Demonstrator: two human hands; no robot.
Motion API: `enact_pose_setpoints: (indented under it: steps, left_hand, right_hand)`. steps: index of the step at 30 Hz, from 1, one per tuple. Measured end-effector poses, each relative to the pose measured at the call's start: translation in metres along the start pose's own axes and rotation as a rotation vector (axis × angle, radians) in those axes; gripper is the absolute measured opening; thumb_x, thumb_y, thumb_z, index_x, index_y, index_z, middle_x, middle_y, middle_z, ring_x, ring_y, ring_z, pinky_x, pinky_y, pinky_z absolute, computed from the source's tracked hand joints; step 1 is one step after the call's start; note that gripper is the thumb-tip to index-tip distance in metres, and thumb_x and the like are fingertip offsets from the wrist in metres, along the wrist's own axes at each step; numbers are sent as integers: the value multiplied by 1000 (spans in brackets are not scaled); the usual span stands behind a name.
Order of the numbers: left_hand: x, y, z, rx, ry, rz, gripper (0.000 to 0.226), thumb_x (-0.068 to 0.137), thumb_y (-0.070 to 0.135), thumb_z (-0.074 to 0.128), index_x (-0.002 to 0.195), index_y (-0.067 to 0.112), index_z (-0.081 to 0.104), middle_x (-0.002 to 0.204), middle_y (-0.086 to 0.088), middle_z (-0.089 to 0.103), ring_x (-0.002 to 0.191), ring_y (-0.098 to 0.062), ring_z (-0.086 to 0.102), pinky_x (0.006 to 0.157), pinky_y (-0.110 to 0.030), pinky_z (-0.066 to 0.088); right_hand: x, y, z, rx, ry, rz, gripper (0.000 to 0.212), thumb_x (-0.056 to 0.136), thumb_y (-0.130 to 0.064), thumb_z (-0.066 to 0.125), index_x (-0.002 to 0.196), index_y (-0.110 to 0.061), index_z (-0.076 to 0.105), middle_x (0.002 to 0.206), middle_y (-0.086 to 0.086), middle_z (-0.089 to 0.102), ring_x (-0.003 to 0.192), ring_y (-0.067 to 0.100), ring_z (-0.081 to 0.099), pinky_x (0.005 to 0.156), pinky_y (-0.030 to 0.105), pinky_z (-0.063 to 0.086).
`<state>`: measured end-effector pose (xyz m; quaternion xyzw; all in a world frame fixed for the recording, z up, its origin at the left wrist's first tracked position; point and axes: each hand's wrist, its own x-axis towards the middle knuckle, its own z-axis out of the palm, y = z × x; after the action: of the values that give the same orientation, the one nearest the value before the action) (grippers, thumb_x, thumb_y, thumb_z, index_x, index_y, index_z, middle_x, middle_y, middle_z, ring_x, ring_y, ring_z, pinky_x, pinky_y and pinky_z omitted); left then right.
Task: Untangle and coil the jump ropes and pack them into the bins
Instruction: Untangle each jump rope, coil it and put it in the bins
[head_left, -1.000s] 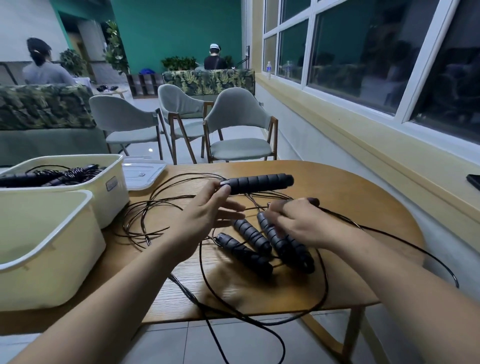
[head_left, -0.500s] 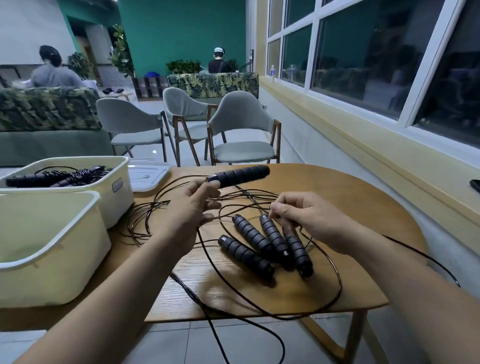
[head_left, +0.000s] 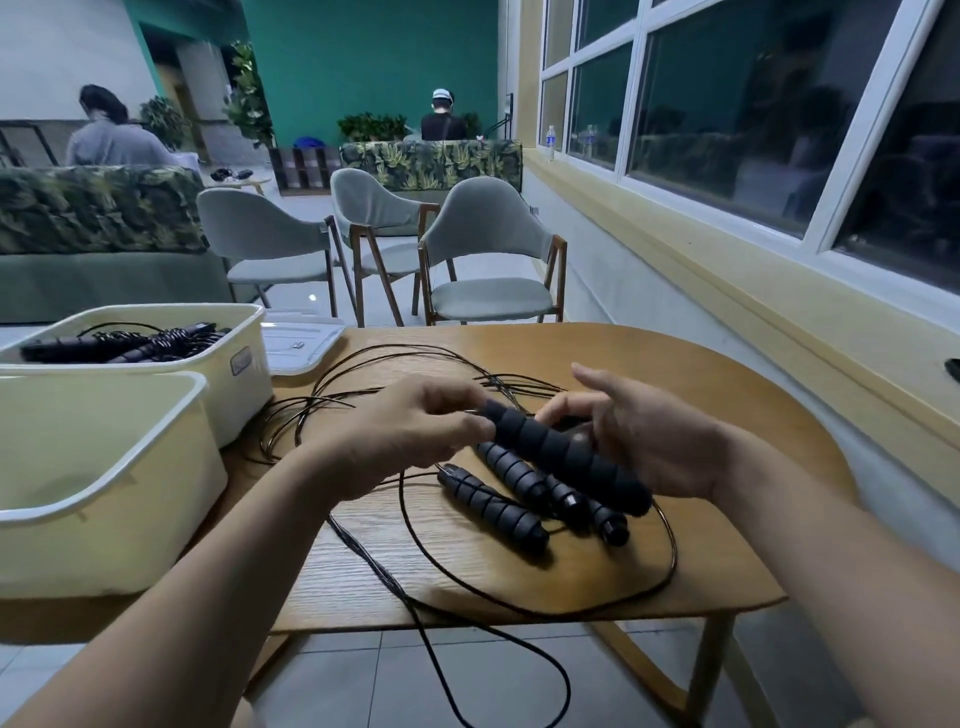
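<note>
1. Wooden table (head_left: 675, 374) in a lounge with grey chairs (head_left: 488, 249) and dark windows, head view: a person works at a tangle of black jump-rope cords (head_left: 363, 395) spread across the top.
2. Left hand (head_left: 415, 431) pinches the far end of a ribbed foam handle (head_left: 566, 460), lifted clear of the wood. Its long axis runs from that pinch down toward the wearer's right.
3. Right hand (head_left: 649, 441) sits just behind the same handle, one finger raised and the rest bent toward its far end. Blur hides whether it grasps the handle, a cord, or nothing.
4. Three more handles (head_left: 493, 506) lie side by side on the table directly beneath, slanted much the same way.
5. Both bins stand to the left: the near bin (head_left: 104, 545) at the table's corner and the far bin (head_left: 244, 364), already holding packed ropes (head_left: 130, 343), behind it. The left hand is the closer one to them.
6. One hanging cord (head_left: 441, 654) drops over the near edge to the floor, a likely snag when coiling starts. Bare wood to the right of the hands offers the widest room.
</note>
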<state>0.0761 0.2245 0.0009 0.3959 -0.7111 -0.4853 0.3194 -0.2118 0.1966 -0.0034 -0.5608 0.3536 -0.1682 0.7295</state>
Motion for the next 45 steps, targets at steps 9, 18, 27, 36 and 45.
enact_pose_setpoints:
  steps: [9,18,27,36,45]
  left_hand:
    - [21,-5,28,173,136,111,32,86,46,83,109,25,77,103,-5,75,101,-27,72,92,-53,59]
    - [17,-31,0,286,51,-86,26,95,42,77,118,31,75,111,0,78,112,-24,71,106,-56,52]
    - [25,-39,-17,498,221,-8,18,95,19,78,108,29,82,98,12,80,98,-8,73,95,-45,60]
    - [42,-17,27,253,413,270,8,91,23,82,98,22,77,93,3,81,93,-15,78,87,-44,62]
    - [50,-26,32,45,345,212,16,88,31,86,103,32,80,98,-4,79,100,-32,75,96,-58,59]
  right_hand:
    - [4,-1,29,-486,102,-158,16,103,-30,71,107,-15,67,89,5,69,81,15,66,78,31,55]
    - [-13,-4,-7,-250,382,-488,30,88,-29,76,100,-7,59,74,10,53,71,22,53,88,43,45]
    - [-15,8,-22,-340,487,-427,36,90,-13,83,122,-23,72,74,2,62,70,19,60,78,38,52]
    - [35,30,24,-372,594,-415,15,93,-26,83,104,-17,78,85,1,79,77,14,72,73,22,56]
    - [52,29,29,-218,658,-539,17,94,-24,82,99,-8,80,85,0,81,76,5,71,69,17,54]
